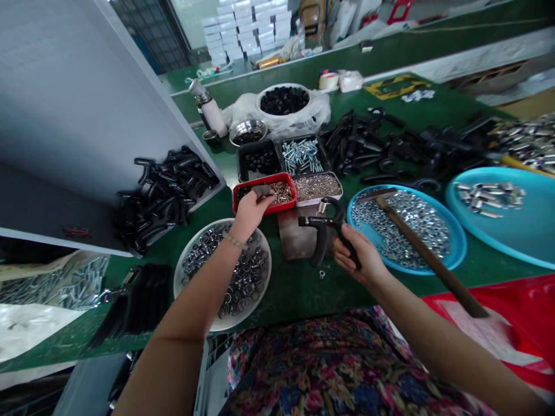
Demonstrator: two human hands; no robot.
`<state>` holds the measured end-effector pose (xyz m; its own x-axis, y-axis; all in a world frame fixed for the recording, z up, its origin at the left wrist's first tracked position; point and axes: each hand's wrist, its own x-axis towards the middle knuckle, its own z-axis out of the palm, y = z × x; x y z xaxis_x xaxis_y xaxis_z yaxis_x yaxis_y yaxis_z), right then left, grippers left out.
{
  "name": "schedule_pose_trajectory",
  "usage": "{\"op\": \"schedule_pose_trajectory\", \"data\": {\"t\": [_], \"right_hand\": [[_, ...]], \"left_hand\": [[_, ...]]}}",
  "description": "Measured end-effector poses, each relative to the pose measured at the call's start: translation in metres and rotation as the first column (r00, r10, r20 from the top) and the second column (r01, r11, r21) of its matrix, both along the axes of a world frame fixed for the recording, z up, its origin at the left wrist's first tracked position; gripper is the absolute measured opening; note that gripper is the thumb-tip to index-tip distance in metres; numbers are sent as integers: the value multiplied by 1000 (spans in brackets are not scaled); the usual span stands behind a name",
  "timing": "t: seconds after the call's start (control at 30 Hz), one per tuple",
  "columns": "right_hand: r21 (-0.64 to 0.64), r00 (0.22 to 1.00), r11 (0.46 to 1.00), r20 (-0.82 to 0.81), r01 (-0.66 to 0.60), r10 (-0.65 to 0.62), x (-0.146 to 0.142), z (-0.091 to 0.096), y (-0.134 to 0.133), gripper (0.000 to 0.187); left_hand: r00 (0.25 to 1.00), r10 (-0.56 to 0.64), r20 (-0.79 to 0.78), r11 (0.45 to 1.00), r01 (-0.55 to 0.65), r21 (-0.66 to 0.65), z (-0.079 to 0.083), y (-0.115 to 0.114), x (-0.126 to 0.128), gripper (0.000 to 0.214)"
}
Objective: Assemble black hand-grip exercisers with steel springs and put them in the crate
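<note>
While right hand (359, 254) grips curved black part (333, 222) with coiled spring (321, 207), left hand (248, 212) over glossy red tray (284, 207), hold unclear.

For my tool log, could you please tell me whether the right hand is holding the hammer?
No, the right hand holds a black clamp-like part, while the hammer lies across a blue tub of metal pieces.

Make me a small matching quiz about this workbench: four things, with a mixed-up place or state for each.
Things:
1. Black tool part
2. Hammer
3. Red tray
4. White bowl

Places or states:
A. Filled with metal rings
B. Held by the fingers of the right hand
C. Has the left hand over it
D. Lies across a blue basin

Pairs: 1-B, 2-D, 3-C, 4-A
</note>
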<state>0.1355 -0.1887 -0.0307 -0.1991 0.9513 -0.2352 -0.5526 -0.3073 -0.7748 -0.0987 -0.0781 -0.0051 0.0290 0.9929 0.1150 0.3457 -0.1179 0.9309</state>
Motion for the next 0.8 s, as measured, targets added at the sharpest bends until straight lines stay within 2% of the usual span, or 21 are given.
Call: {"op": "schedule_pose_trajectory", "data": {"t": [0.03, 0.07, 0.13, 0.2, 0.33, 0.4, 0.47, 0.53, 0.57, 0.6, 0.63, 0.67, 0.73, 0.77, 0.8], "right_hand": [[0, 1000, 1000, -25, 0, 0, 1, 2, 0, 35], [-1, 999, 1000, -48, -6, 6, 1, 3, -1, 35], [-3, 996, 1000, -84, -31, 30, 1, 5, -3, 35], [-9, 992, 998, -113, -65, 64, 0, 5, -4, 36], [-32, 980, 989, -147, -141, 135, 0, -2, -7, 34], [-44, 979, 985, -128, -167, 161, 1, -3, -8, 33], [-53, 986, 985, -44, -166, 164, 4, 2, -9, 34], [-45, 972, 986, 166, -163, 168, 8, 15, -11, 33], [-21, 927, 985, 336, -170, 167, 11, 24, -11, 32], [27, 835, 983, 531, -184, 142, 13, 34, -12, 30], [94, 692, 974, 718, -208, 79, 15, 44, -13, 28], [165, 510, 955, 860, -245, -17, 16, 52, -13, 29], [240, 141, 906, 969, -348, -202, 18, 61, -13, 36], [218, -5, 891, 971, -399, -240, 19, 61, -13, 37], [161, -114, 880, 965, -447, -234, 18, 58, -12, 37]], "left_hand": [[973, -27, 229, 994, 50, -98, 3, -11, 5, 14], [902, -30, 431, 975, 121, -187, 6, -24, 11, 14], [728, 9, 685, 920, 262, -291, 9, -47, 22, 15], [611, 49, 790, 872, 359, -332, 10, -65, 31, 17], [480, 85, 873, 811, 476, -340, 5, -79, 41, 17], [449, 86, 890, 793, 510, -334, 0, -81, 43, 19], [455, 92, 885, 771, 530, -353, -5, -82, 42, 24], [538, 90, 838, 770, 496, -401, -10, -83, 37, 31], [610, 81, 788, 786, 448, -427, -12, -83, 32, 34], [690, 66, 721, 814, 380, -439, -13, -83, 27, 36], [766, 49, 641, 851, 304, -428, -14, -84, 21, 39], [828, 36, 560, 890, 228, -395, -15, -87, 15, 39], [902, 13, 431, 930, 147, -337, -17, -96, 7, 34], [922, -11, 388, 923, 158, -350, -19, -104, 6, 28], [934, -45, 355, 902, 190, -388, -20, -113, 9, 22]]}}
